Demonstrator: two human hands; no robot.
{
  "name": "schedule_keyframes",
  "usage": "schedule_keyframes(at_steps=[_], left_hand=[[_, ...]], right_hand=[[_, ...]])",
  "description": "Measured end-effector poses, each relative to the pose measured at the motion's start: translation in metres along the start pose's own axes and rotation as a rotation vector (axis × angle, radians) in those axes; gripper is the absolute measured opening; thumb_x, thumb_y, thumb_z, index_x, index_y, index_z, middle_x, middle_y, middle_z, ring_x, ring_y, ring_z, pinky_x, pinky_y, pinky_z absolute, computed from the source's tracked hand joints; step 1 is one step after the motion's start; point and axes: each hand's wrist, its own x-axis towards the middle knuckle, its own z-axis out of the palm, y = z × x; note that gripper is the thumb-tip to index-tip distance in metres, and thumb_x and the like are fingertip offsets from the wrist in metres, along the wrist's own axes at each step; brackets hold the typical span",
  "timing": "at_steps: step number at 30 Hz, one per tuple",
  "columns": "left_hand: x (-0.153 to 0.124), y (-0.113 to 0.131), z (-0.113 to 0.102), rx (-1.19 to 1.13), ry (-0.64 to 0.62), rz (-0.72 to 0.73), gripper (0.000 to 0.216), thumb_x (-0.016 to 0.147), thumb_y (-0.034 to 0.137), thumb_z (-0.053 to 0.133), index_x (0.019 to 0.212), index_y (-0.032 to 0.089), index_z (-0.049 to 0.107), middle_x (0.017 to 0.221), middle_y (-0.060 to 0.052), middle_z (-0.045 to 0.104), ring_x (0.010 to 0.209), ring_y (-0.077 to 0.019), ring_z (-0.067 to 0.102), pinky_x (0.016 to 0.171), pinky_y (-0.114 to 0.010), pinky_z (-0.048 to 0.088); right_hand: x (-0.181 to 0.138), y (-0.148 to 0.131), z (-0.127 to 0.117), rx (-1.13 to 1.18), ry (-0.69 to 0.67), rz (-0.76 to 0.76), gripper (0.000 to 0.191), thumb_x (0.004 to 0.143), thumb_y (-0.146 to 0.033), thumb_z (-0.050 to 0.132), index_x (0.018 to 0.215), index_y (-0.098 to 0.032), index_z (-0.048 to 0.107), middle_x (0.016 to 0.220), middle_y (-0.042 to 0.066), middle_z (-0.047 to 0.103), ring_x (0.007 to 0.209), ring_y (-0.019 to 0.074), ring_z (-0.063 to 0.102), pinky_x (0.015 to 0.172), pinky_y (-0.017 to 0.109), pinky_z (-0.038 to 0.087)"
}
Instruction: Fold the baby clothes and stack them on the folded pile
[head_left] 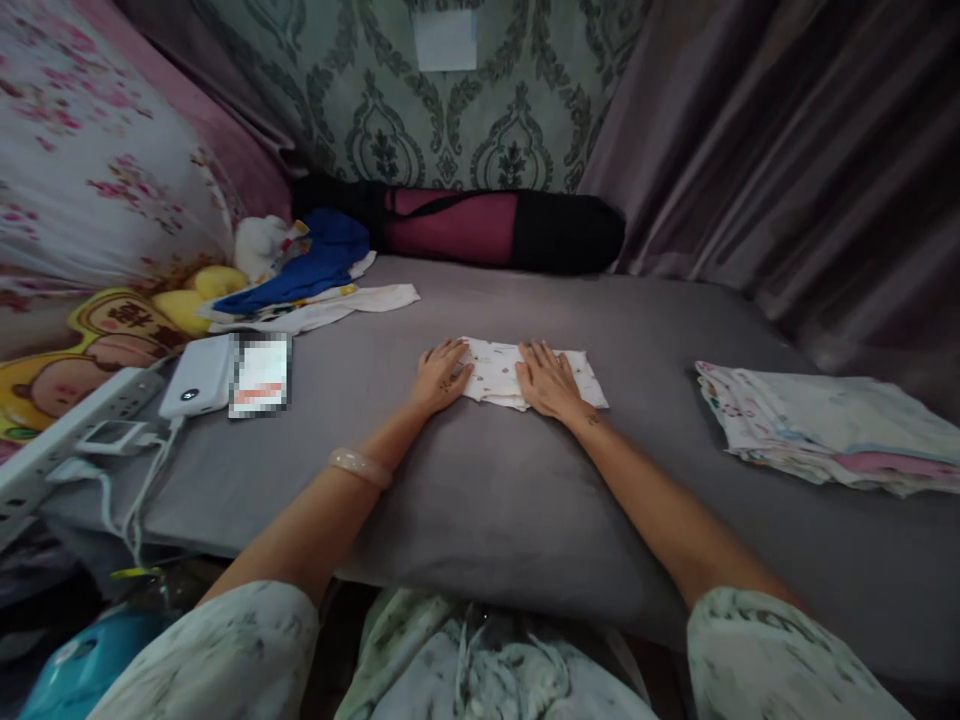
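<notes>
A folded white cloth with small printed figures lies on the grey bed sheet in front of me. My left hand rests at its left edge, fingers stretched out and the thumb on the fabric. On its right half my right hand lies flat with fingers spread. Neither hand grips the cloth. To the right sits a stack of folded clothes, pale with a pink layer in it.
At the left are a white power strip, a white power bank with cables and a pixelated device. Behind them lie plush toys and blue clothing. A long maroon-and-black bag lies along the wall.
</notes>
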Motion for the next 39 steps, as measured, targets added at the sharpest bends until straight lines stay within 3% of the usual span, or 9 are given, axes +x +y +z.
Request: schedule_keyframes(at_steps=[5, 11, 19, 27, 29, 34, 39], left_hand=[[0.003, -0.007, 0.004, -0.100, 0.048, 0.002, 0.042, 0.090, 0.024, 0.041, 0.131, 0.019, 0.049, 0.140, -0.010, 0.050, 0.135, -0.0243, 0.037, 0.110, -0.047, 0.029], [0.009, -0.020, 0.012, -0.271, 0.193, -0.033, 0.036, 0.092, 0.020, 0.037, 0.124, 0.017, 0.054, 0.123, -0.012, 0.061, 0.117, -0.0212, 0.055, 0.102, -0.039, 0.041], [0.011, -0.025, 0.015, -0.328, 0.276, -0.142, 0.037, 0.088, 0.011, 0.037, 0.120, 0.014, 0.055, 0.125, -0.013, 0.060, 0.118, -0.0216, 0.054, 0.105, -0.039, 0.040], [0.010, -0.026, 0.013, -0.419, 0.322, -0.165, 0.035, 0.087, 0.011, 0.037, 0.117, 0.014, 0.056, 0.122, -0.014, 0.062, 0.116, -0.0219, 0.056, 0.103, -0.042, 0.041], [0.010, -0.026, 0.013, -0.429, 0.328, -0.167, 0.035, 0.087, 0.012, 0.036, 0.116, 0.013, 0.056, 0.121, -0.015, 0.062, 0.117, -0.0221, 0.055, 0.103, -0.041, 0.041], [0.011, -0.028, 0.015, -0.427, 0.327, -0.154, 0.036, 0.086, 0.012, 0.037, 0.117, 0.016, 0.055, 0.122, -0.013, 0.062, 0.117, -0.0222, 0.055, 0.104, -0.043, 0.041], [0.012, -0.029, 0.017, -0.409, 0.321, -0.149, 0.037, 0.087, 0.012, 0.036, 0.118, 0.015, 0.055, 0.122, -0.013, 0.061, 0.117, -0.0214, 0.054, 0.105, -0.041, 0.040]], right_hand=[[0.001, 0.004, 0.001, -0.011, -0.019, 0.002, 0.057, 0.098, -0.041, 0.019, 0.147, -0.015, 0.031, 0.153, 0.013, 0.028, 0.141, 0.0277, 0.020, 0.113, 0.051, 0.017], [0.009, -0.013, -0.013, -0.002, -0.031, -0.009, 0.058, 0.096, -0.038, 0.023, 0.147, -0.010, 0.028, 0.154, 0.014, 0.023, 0.142, 0.0270, 0.018, 0.114, 0.051, 0.012], [0.014, -0.035, 0.005, -0.021, 0.003, -0.040, 0.056, 0.097, -0.038, 0.021, 0.143, -0.011, 0.037, 0.151, 0.013, 0.032, 0.140, 0.0269, 0.023, 0.113, 0.046, 0.016], [0.018, -0.039, -0.008, -0.023, -0.087, -0.024, 0.056, 0.096, -0.037, 0.025, 0.143, -0.009, 0.038, 0.150, 0.016, 0.032, 0.140, 0.0290, 0.024, 0.113, 0.050, 0.016], [0.022, -0.048, -0.010, -0.018, -0.055, -0.053, 0.057, 0.096, -0.037, 0.024, 0.144, -0.009, 0.036, 0.152, 0.015, 0.029, 0.141, 0.0282, 0.021, 0.113, 0.050, 0.013], [0.027, -0.070, 0.004, 0.009, 0.021, -0.087, 0.058, 0.097, -0.037, 0.021, 0.144, -0.006, 0.035, 0.151, 0.014, 0.031, 0.141, 0.0249, 0.021, 0.114, 0.045, 0.012], [0.026, -0.071, 0.015, 0.005, 0.024, -0.077, 0.058, 0.097, -0.038, 0.022, 0.144, -0.006, 0.036, 0.150, 0.014, 0.035, 0.140, 0.0250, 0.023, 0.114, 0.044, 0.012]])
